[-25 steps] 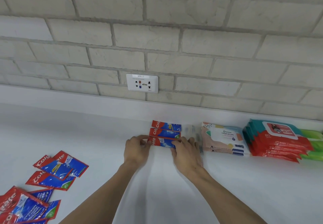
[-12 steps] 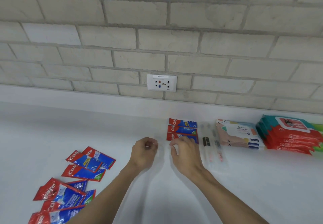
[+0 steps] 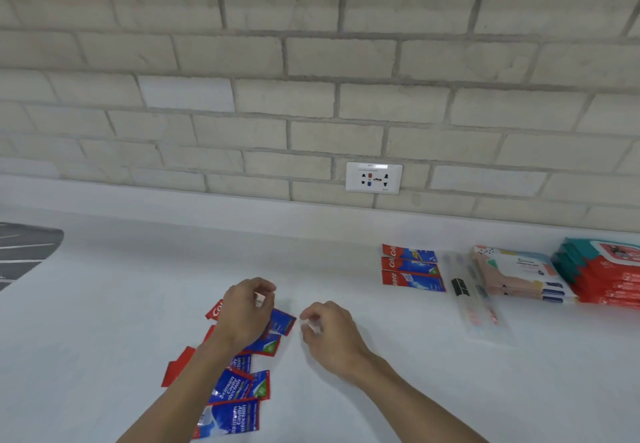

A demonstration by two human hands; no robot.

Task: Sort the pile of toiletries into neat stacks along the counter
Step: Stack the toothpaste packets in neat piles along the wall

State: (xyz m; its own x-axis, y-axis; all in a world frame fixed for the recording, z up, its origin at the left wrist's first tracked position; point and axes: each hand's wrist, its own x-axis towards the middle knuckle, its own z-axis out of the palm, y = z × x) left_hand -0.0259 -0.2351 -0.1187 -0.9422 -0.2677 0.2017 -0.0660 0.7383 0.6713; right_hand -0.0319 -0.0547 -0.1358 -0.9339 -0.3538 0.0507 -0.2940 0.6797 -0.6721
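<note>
Return from sorted sachet row (image 3: 412, 269) to loose sachet pile (image 3: 235, 394) on the worktop (image 3: 104, 304): left hand (image 3: 247, 311) over it, fingers curled, grasp unclear; right hand (image 3: 329, 330) beside, fingers curled, empty; further sachets await stacking

The left hand (image 3: 247, 314), fingers curled, is over loose toothpaste sachets (image 3: 232, 390) on the white tabletop (image 3: 104, 304), the right hand (image 3: 329, 333) just beside it. A row of three sachets (image 3: 412, 268) lies farther right.

three lined sachets (image 3: 412, 268); two wipes stacks (image 3: 519, 274); one socket (image 3: 374, 178)
</note>
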